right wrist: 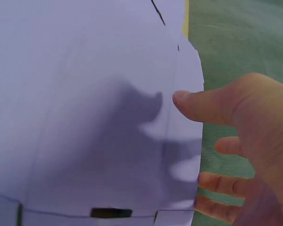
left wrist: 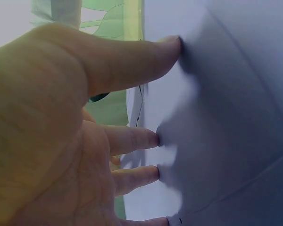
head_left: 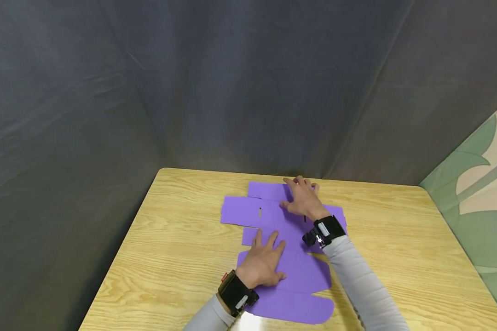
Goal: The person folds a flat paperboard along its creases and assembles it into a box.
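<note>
A flat purple cardboard box blank (head_left: 290,257), with slots, fold lines and rounded flaps, lies unfolded on the wooden table. My left hand (head_left: 262,264) rests on its near part with fingers spread; in the left wrist view the fingertips (left wrist: 153,137) touch the sheet. Toward the far end, my right hand (head_left: 304,200) is over the blank, fingers reaching to the far flap (head_left: 267,190). In the right wrist view its thumb is above the sheet (right wrist: 85,94) and the other fingers are at the sheet's edge. Neither hand grips the card plainly.
The wooden table (head_left: 174,243) extends to both sides of the blank. Dark grey cloth (head_left: 252,92) stands behind it and along the left. A green and beige leaf-patterned surface (head_left: 480,197) lies to the right. Both wrists wear black camera bands (head_left: 329,228).
</note>
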`<action>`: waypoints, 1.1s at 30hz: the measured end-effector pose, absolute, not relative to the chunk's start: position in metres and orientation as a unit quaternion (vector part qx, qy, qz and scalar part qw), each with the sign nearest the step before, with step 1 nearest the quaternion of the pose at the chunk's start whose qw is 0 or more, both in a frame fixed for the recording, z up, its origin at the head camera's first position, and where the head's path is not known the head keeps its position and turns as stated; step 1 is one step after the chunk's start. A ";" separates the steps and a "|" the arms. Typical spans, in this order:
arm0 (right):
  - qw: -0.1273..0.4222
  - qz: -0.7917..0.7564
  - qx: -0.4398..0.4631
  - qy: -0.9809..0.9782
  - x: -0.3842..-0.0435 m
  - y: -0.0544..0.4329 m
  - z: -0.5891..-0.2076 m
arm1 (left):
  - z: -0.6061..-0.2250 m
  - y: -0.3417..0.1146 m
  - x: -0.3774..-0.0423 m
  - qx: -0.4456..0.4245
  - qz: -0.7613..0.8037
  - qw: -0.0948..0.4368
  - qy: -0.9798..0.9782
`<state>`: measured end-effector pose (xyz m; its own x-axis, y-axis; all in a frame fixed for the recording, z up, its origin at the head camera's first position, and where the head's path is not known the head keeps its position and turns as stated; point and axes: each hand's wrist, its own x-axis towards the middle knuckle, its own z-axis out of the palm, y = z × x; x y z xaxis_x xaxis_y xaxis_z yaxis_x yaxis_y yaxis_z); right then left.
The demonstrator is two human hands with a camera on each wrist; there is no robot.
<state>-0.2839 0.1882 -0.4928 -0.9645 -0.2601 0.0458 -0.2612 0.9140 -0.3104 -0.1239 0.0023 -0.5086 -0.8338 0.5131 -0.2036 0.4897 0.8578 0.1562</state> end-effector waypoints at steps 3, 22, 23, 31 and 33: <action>0.011 0.160 0.137 -0.977 -0.283 0.188 -0.488 | -0.508 0.002 -0.124 0.260 0.048 0.123 0.957; 0.115 0.184 0.174 -0.961 -0.268 0.190 -0.455 | -0.503 -0.001 -0.126 0.267 0.047 0.129 0.954; 0.118 0.185 0.174 -0.960 -0.266 0.190 -0.453 | -0.502 -0.001 -0.126 0.268 0.048 0.130 0.953; 0.166 0.195 0.194 -0.947 -0.257 0.189 -0.436 | -0.502 -0.001 -0.128 0.272 0.054 0.127 0.952; 0.177 0.205 0.198 -0.942 -0.254 0.189 -0.432 | -0.502 -0.001 -0.128 0.273 0.056 0.126 0.952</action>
